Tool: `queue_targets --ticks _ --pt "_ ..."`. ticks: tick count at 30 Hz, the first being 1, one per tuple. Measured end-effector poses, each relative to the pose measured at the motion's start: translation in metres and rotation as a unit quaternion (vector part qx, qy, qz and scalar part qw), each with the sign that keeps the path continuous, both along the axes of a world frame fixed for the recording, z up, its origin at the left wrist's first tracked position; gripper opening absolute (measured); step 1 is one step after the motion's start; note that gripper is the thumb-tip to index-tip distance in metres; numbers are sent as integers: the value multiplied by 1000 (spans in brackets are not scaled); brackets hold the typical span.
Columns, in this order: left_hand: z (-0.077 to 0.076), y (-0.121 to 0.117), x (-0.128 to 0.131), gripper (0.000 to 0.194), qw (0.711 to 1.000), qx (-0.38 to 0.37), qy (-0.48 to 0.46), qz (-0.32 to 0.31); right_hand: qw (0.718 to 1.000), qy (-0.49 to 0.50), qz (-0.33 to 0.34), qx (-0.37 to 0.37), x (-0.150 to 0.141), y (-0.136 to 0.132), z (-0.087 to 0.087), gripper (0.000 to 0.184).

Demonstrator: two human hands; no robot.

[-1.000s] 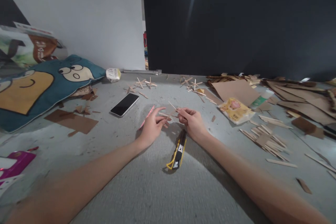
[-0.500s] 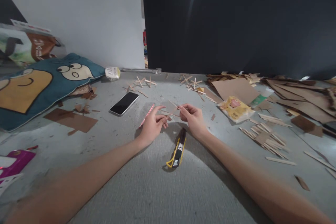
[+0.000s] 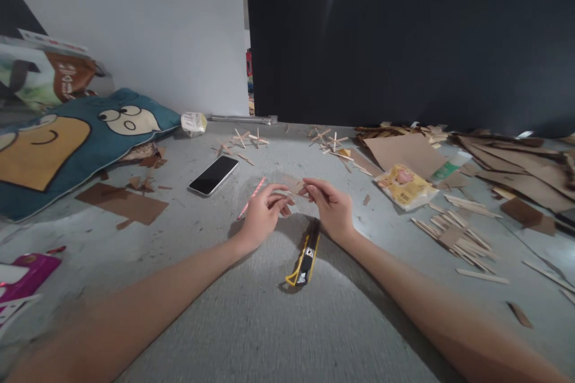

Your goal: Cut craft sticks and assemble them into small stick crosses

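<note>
Between my two hands a thin wooden stick (image 3: 298, 194) spans the small gap. My left hand (image 3: 264, 215) is closed in a pinch at the stick's left end. My right hand (image 3: 333, 208) pinches the right end with thumb and index finger. The fingertips partly cover the stick, and finer detail there is blurred. Just below the hands a yellow and black utility knife (image 3: 306, 254) lies on the grey table (image 3: 251, 317). A pink patterned pen-like stick (image 3: 255, 194) lies beside my left hand, partly hidden by it.
A phone (image 3: 213, 175) lies to the left, near a blue cushion (image 3: 108, 143). Small crossed-stick shapes (image 3: 245, 139) stand at the back. On the right are a yellow packet (image 3: 404, 185), loose wooden sticks (image 3: 453, 236) and cardboard sheets (image 3: 516, 164). A purple tool (image 3: 31, 275) sits at left.
My right hand's stick has swung from pointing up and away to lying across toward my left hand. The left fingers have curled in closer to it.
</note>
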State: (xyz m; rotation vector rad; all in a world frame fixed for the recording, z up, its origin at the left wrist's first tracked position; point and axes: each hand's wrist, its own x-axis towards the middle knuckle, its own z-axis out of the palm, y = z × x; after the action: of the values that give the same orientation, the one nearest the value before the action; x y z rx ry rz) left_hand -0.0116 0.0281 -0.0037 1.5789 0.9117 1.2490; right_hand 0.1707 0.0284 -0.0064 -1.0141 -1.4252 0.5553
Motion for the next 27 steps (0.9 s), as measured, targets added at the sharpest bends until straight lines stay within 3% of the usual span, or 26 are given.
queue_targets --ticks 5,10,21,27 --pt "0 0 0 18 1000 -6 -3 -6 998 39 -47 30 3 2 0 33" --pt "0 0 0 17 1000 -3 4 -5 999 3 -8 49 5 2 -1 28" --pt "0 1 -1 19 1000 -11 -7 -9 998 -33 13 60 3 1 -7 29" --pt "2 1 -1 22 1000 -17 -16 -21 987 -92 -28 125 4 2 -6 26"
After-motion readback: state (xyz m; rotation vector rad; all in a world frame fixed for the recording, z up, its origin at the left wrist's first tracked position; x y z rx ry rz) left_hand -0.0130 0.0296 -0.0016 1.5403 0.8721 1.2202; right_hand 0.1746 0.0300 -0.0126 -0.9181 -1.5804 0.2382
